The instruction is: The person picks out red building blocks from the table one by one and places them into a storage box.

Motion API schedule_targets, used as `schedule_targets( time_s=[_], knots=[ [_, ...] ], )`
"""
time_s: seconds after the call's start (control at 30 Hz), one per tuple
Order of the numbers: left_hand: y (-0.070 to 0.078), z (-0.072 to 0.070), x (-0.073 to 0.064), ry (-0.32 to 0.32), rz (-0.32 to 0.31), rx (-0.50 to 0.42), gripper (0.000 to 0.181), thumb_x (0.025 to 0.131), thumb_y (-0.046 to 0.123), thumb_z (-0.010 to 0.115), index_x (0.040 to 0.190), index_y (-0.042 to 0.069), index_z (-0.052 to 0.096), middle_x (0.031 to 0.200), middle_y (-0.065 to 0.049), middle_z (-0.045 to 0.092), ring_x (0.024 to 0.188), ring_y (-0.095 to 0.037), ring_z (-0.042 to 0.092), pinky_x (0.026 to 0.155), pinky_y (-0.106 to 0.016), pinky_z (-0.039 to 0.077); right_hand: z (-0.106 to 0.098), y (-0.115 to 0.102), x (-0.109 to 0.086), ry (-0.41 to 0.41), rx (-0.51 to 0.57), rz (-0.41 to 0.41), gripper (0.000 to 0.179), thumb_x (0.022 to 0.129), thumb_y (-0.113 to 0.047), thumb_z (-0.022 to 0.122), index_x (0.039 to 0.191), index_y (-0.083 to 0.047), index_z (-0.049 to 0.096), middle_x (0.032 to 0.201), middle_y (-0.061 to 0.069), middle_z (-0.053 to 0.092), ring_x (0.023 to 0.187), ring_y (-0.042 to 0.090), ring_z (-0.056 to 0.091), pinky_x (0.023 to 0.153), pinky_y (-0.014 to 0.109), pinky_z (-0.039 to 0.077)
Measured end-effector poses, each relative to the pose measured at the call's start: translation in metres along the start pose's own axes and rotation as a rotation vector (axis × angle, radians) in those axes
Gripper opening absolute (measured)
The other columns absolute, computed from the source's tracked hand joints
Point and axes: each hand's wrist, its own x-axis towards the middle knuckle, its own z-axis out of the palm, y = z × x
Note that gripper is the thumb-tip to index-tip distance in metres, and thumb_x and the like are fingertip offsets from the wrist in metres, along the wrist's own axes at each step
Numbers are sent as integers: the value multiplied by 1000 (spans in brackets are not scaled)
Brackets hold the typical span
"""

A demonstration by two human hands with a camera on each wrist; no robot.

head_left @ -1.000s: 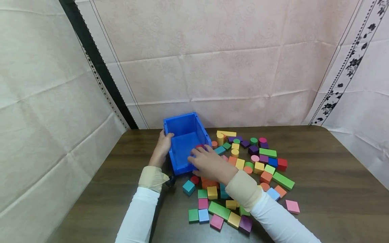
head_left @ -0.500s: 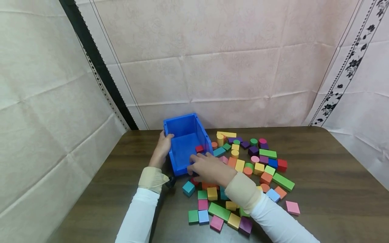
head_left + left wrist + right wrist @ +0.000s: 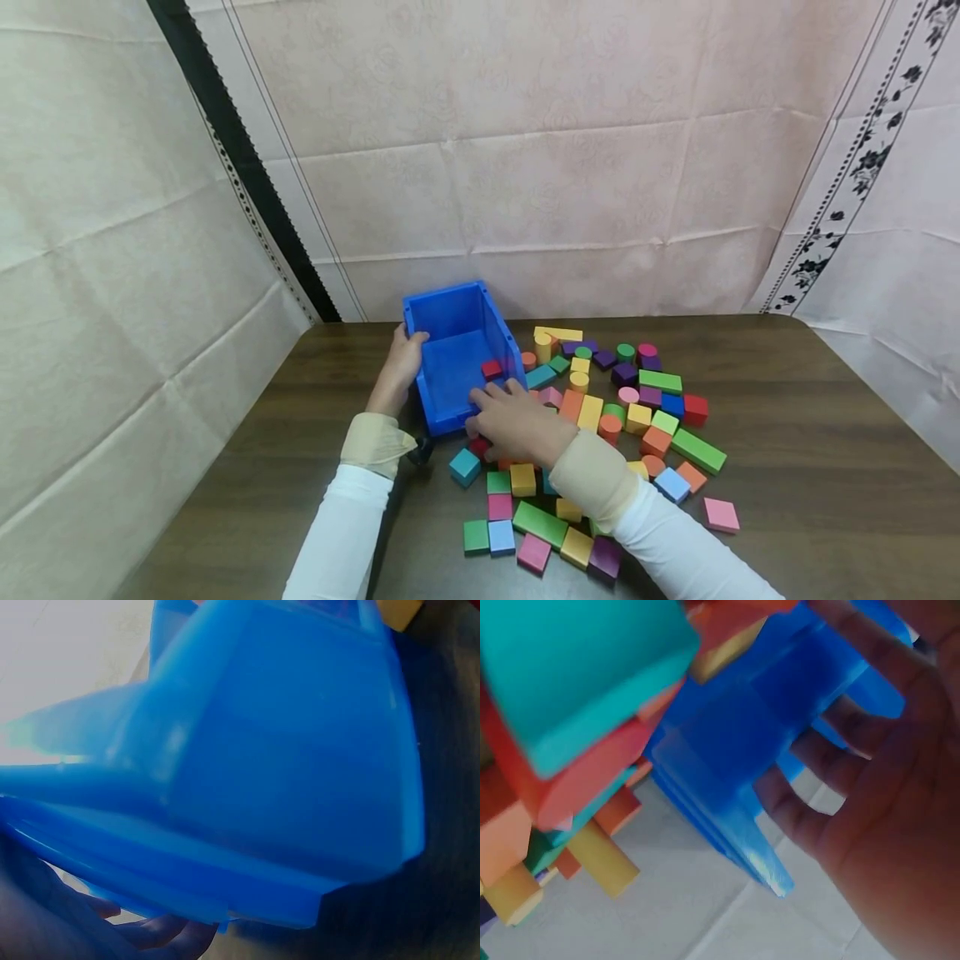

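A blue plastic bin [image 3: 450,354] stands at the far left of the table, its open side facing up and towards me. My left hand [image 3: 401,367] grips its left wall; the left wrist view shows the fingers [image 3: 161,930] under the bin's edge. A red block [image 3: 491,369] lies inside near the right wall. Over the bin's near right corner is my right hand [image 3: 517,425], its fingers apart and loosely bent in the right wrist view, with nothing visible held. Just below that hand, a red round block [image 3: 478,447] and a teal cube [image 3: 465,467] sit on the table.
Many coloured wooden blocks spread over the table [image 3: 787,400] right of the bin, among them a long green block [image 3: 697,451], a yellow cylinder [image 3: 543,347] and a pink block [image 3: 722,515] at the outer right. A pale cloth [image 3: 562,167] hangs behind.
My right hand has drawn back slightly towards me, uncovering the red block in the bin. The left hand and the bin have stayed in place.
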Motion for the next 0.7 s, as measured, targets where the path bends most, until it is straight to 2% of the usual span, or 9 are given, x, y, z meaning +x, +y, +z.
schedule_targets(
  time_s=[0.2,0.47,0.7],
  knots=[
    [-2,0,-1,-1,-1,6,72,112,35,34,170,12,-3,177,-18,7,161,-46,12,125,-71,14,3,-3,1,-25,-25,10,51,89,-52,79,135,-31,73,143,3,63,132,27,58,114,51,46],
    [0,0,-1,-8,10,-1,72,113,35,34,170,13,-4,177,-17,6,160,-47,12,125,-71,14,3,-4,1,-22,-37,10,51,88,-53,79,134,-33,73,138,2,64,130,26,58,113,51,47],
    [1,0,-1,-4,8,2,73,112,35,34,170,12,-4,177,-19,6,161,-46,9,125,-70,12,4,-2,3,-38,-21,9,51,89,-53,79,136,-34,72,142,2,63,132,26,57,112,51,47]
  ],
)
